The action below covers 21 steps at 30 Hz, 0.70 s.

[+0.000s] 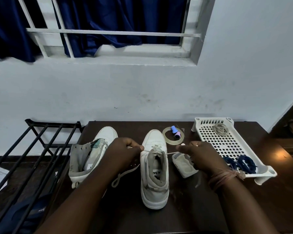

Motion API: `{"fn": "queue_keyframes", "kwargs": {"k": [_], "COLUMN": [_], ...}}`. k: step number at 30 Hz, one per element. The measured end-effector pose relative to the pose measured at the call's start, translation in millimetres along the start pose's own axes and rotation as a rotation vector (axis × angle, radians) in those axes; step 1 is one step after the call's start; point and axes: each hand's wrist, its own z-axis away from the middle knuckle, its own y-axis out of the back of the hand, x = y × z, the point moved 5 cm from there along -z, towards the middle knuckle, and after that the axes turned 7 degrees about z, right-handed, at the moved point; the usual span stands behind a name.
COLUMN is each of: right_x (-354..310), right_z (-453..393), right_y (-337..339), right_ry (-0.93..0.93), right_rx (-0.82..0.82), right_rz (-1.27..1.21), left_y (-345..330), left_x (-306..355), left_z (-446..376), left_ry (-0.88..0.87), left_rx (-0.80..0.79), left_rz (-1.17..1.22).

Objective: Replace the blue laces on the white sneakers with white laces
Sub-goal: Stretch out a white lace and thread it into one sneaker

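Note:
Two white sneakers stand on the dark table, toes pointing away from me. The right sneaker (154,168) is partly threaded with a white lace (156,150). My left hand (123,152) pinches one end of that lace left of the shoe, and its tail hangs down beside my wrist. My right hand (200,153) pulls the other end out to the right. The left sneaker (90,156) has no lace and its tongue lies open. Two coiled blue laces (238,163) lie at the near end of the white perforated tray (215,141), with another pale lace bundle (221,129) at its far end.
A tape roll (173,135) with a small blue and pink object (175,131) on it lies behind the right sneaker. A small white container (183,164) sits under my right hand. A black metal rack (32,149) stands left of the table.

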Motion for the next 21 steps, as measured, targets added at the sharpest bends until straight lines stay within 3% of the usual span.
{"fn": "queue_keyframes", "kwargs": {"k": [11,17,19,21], "right_x": [11,8,8,2], "right_z": [-5,-3,4,14], "right_y": [21,19,17,12], "right_ry": [0.069,0.120,0.110,0.062], "right_rx": [0.228,0.270,0.220,0.114], "right_rz": [0.106,0.204,0.163,0.062], "left_y": [11,2,1,3], "left_x": [4,4,5,3], "left_z": [-5,-2,3,6], "left_ry": [-0.081,-0.110,-0.107,-0.043], "left_rx": [0.181,0.253,0.262,0.208], "left_rz": [-0.372,-0.389,-0.369,-0.178]}}
